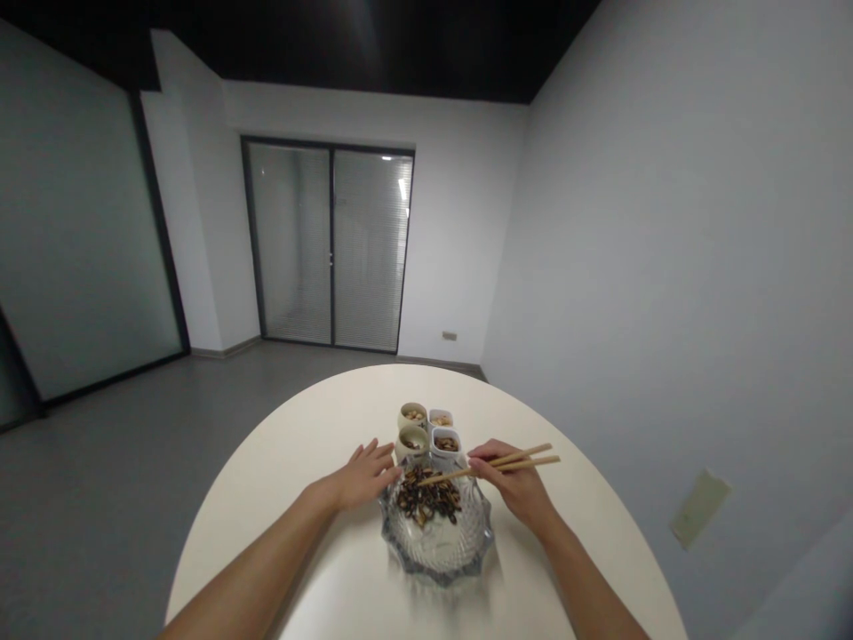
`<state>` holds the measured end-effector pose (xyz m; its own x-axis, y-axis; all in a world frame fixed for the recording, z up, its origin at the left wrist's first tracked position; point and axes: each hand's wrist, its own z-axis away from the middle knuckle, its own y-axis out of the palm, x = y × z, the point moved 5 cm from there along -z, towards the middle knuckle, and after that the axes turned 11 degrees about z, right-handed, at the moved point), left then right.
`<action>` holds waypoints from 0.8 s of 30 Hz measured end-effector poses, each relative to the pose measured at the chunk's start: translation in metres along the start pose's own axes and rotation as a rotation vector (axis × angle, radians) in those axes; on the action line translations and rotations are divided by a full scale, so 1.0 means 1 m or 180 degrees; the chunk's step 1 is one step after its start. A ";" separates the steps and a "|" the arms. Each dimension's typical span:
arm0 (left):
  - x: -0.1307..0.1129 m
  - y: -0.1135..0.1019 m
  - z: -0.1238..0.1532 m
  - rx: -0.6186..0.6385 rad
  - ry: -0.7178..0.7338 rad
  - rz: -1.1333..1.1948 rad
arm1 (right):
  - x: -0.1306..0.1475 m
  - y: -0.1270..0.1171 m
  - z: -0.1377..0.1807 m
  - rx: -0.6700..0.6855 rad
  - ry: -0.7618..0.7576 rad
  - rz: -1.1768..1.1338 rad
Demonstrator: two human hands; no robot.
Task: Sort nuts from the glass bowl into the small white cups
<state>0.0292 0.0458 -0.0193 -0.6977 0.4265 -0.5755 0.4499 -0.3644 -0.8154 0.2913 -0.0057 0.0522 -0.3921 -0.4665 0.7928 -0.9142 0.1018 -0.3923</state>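
Note:
My right hand (510,484) is closed around a pair of wooden chopsticks (516,460). Their tips reach down to a heap of dark seeds or nuts (426,498) in a scalloped clear glass bowl (443,564); whether anything is pinched between them I cannot tell. My left hand (366,476) lies with fingers spread at the bowl's left rim, its thumb at the edge. Just behind the bowl stand two round cream cups (403,447) and two square white cups (435,443), each with some small pieces inside.
All of this stands on a round cream table (299,436). A white wall (666,267) rises close on the right, with a pale plate (701,508) on it. Glass doors with blinds (330,249) are at the back, and a frosted panel (73,231) is on the left.

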 end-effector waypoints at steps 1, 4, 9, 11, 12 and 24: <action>0.000 0.000 0.000 -0.0012 0.0016 0.0002 | 0.000 -0.001 0.000 -0.0036 -0.0015 -0.0024; 0.003 0.001 -0.001 -0.0039 0.0034 -0.0002 | -0.001 -0.003 -0.001 -0.0144 -0.0027 -0.0122; 0.009 0.004 -0.003 -0.0045 0.0045 0.0005 | -0.003 -0.013 -0.002 -0.0394 -0.0092 -0.0070; 0.011 0.005 -0.003 -0.0032 0.0040 0.0042 | -0.004 -0.021 -0.003 -0.0653 -0.0172 -0.0002; 0.012 0.005 -0.002 -0.0029 0.0039 0.0059 | -0.005 -0.025 -0.003 -0.0788 -0.0199 0.0046; 0.012 0.006 -0.001 -0.0019 0.0016 -0.0002 | -0.019 -0.034 -0.006 -0.1240 0.0111 0.0223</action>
<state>0.0236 0.0495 -0.0313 -0.6953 0.4309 -0.5752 0.4526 -0.3592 -0.8162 0.3289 0.0046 0.0529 -0.4521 -0.4173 0.7884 -0.8529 0.4611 -0.2450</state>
